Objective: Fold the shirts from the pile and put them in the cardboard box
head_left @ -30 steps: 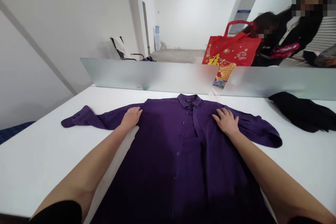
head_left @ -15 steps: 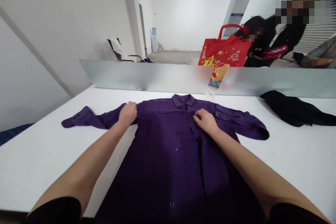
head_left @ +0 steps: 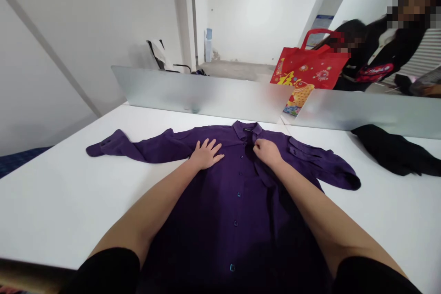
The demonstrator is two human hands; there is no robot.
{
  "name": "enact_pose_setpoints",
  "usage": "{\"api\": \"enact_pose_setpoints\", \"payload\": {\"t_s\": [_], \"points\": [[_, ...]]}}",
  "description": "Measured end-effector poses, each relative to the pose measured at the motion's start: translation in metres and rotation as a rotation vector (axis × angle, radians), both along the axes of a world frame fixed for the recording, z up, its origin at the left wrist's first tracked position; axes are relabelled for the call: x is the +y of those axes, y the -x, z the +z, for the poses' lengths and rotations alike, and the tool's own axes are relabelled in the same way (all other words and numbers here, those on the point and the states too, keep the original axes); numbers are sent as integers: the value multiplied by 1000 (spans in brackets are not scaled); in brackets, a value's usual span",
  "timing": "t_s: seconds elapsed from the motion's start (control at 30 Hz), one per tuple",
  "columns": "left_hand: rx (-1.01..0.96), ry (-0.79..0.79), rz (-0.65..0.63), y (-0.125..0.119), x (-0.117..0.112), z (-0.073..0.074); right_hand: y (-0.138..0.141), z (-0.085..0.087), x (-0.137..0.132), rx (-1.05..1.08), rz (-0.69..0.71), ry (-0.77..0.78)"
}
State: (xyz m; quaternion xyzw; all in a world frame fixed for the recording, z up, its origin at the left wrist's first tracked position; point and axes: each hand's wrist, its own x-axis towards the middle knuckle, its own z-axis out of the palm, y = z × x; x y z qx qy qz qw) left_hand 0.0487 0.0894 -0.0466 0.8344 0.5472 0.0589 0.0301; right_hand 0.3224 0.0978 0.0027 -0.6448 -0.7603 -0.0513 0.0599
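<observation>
a: across the middle of the white table (head_left: pixel 65 202), collar toward the far edge, hem hanging over the near edge: purple shirt (head_left: pixel 220 220), front up, buttoned, sleeves thrown out to either side.

b: how would it handle?

a: judging by the drape, thin, soft, light. no stiffness, it lies in small ripples and likely slides easily on the smooth top. best taken at seams, shoulders or the placket, where the cloth is doubled; a pinch in the open body would only pull up a peak.

b: left hand?

a: left hand (head_left: pixel 206 154) flat, fingers spread, palm down on the chest panel just left of the button line. pressing, holding nothing.

b: right?

a: right hand (head_left: pixel 267 152) curled just below the collar (head_left: pixel 248 127), fingertips drawn together on the cloth at the top of the placket. looks like a pinch of fabric, though the fingertips are turned away and i cannot tell for sure.

b: around it?

a: frosted divider (head_left: pixel 203 94) along the far edge. dark garment (head_left: pixel 392 154) heaped toward the far right corner, well apart from the shirt. red bag (head_left: pixel 310 71) behind the divider, people beyond it, not at this table.
</observation>
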Motion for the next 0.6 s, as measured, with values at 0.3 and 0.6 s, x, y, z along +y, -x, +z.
{"api": "enact_pose_setpoints", "payload": {"t_s": [0.3,0.6], "points": [[-112,-174,-117,-44,-26,-3,-9,4,32,92,44,-61],[-160,-111,-225,-45,-28,0,14,-29,110,139,110,89]]}}
